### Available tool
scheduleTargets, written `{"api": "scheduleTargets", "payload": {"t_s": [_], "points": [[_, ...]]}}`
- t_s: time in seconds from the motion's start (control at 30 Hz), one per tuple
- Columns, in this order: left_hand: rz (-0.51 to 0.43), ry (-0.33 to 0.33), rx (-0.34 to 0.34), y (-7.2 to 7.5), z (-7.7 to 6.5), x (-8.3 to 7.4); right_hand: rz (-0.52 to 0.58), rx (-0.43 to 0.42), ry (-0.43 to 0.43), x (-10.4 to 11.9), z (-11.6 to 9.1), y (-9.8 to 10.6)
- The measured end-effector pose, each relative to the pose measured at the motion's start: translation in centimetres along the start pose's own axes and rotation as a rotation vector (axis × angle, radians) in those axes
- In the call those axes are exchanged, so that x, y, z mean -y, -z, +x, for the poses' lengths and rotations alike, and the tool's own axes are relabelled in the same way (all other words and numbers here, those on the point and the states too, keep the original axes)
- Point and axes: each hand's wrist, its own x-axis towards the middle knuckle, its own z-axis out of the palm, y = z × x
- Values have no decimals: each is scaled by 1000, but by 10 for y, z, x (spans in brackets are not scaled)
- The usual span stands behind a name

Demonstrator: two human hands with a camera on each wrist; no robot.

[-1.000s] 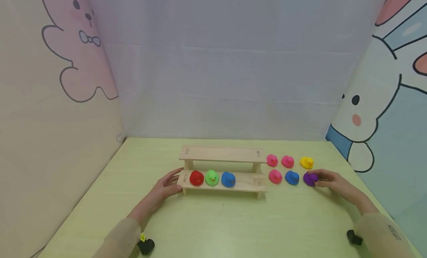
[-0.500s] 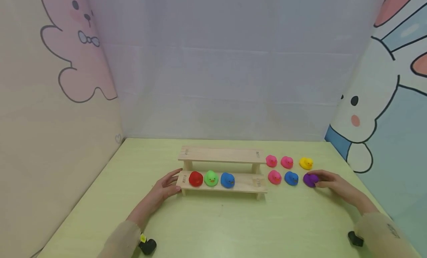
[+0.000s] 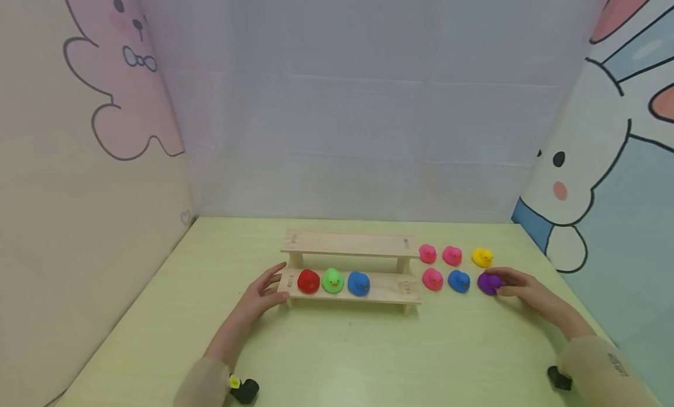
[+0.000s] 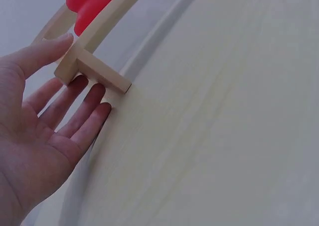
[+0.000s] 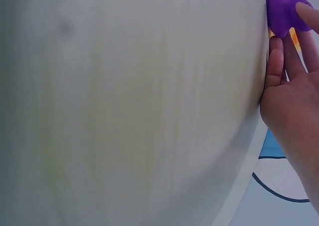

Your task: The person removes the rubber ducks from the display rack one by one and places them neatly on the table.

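The left hand point(image 3: 258, 294) reaches forward, its thumb and fingers holding the left end of the low wooden shelf point(image 3: 392, 285). On this shelf stand the red duck point(image 3: 308, 281), green duck point(image 3: 333, 281) and blue duck point(image 3: 358, 283). Rightmost, the right hand point(image 3: 528, 291) pinches the purple duck point(image 3: 488, 284) on the bench point(image 3: 347, 354).

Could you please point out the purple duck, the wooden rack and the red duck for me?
Purple duck point(image 3: 488, 283): head view, on its body.
Wooden rack point(image 3: 350, 243): head view, on its bare upper board.
Red duck point(image 4: 91, 12): left wrist view, on its body.
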Motion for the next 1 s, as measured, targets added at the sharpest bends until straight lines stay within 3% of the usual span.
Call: {"api": "scheduleTargets", "payload": {"t_s": [0.17, 0.33, 1.0], "points": [[18, 18, -91, -9, -5, 0, -6, -8, -3, 0, 0, 1], [7, 3, -134, -15, -7, 3, -6, -19, -12, 3, -1, 0], [9, 54, -163, -17, -10, 1, 8, -22, 24, 3, -1, -3]]}}
